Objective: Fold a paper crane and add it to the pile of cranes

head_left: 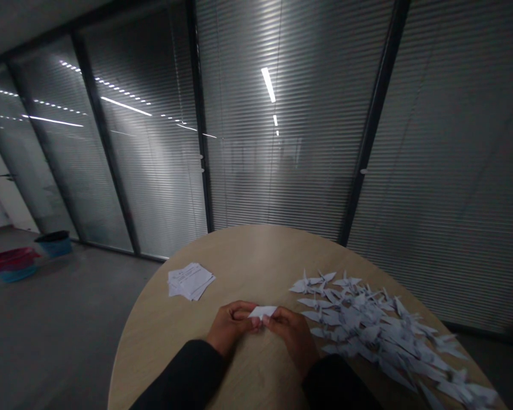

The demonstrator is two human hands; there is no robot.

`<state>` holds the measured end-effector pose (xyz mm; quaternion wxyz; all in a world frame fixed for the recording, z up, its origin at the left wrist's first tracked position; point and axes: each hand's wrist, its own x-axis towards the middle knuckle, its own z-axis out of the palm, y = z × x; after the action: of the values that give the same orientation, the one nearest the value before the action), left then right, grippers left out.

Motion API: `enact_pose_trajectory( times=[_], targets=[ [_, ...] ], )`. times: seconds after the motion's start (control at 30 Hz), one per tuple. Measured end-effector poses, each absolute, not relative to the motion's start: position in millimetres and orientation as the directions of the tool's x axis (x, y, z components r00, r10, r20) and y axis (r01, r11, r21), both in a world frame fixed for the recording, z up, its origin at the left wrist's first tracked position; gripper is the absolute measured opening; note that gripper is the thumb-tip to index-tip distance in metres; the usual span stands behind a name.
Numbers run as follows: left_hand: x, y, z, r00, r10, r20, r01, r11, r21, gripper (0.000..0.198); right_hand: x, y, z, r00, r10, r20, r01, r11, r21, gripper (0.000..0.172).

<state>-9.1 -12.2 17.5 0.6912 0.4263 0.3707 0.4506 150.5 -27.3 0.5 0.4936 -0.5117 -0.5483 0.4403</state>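
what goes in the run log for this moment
left hand: holds folded white paper | right hand: holds same paper | nearby: origami crane pile

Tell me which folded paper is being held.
The white folded paper pinched between left hand and right hand; the paper cranes lie heaped to the right.

dim light | strip-light glare (268, 85) on glass partition (308, 171) | wide-angle edge distortion

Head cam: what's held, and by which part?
The left hand and right hand pinch a small folded white paper between their fingertips, one at each side of it.
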Motion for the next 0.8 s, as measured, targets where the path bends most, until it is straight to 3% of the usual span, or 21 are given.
enact_pose_trajectory(
  times=[0.1,0.23,0.6,0.8],
  targets=[
    [-8.0,-11.9,17.8,0.331,0.933,-0.140,-0.325,0.252,0.912,0.062,150.8,-25.6,-3.1,-0.010,0.996,0.091,0.079,0.092,-0.993,0.032],
    [-8.0,-11.5,18.9,0.322,0.944,-0.074,-0.247,0.159,0.956,0.059,150.9,-25.8,-2.7,-0.029,0.999,0.035,0.058,0.037,-0.998,0.033],
    [-10.2,-7.8,15.5,0.306,0.943,-0.129,-0.220,0.201,0.955,0.060,149.8,-26.9,5.6,-0.076,0.996,0.051,0.205,0.066,-0.977,0.044],
    [-9.3,-11.6,17.4,0.314,0.942,-0.117,-0.216,0.191,0.958,0.059,150.2,-31.0,13.0,-0.011,0.996,0.086,0.251,0.086,-0.964,0.035]
  ],
)
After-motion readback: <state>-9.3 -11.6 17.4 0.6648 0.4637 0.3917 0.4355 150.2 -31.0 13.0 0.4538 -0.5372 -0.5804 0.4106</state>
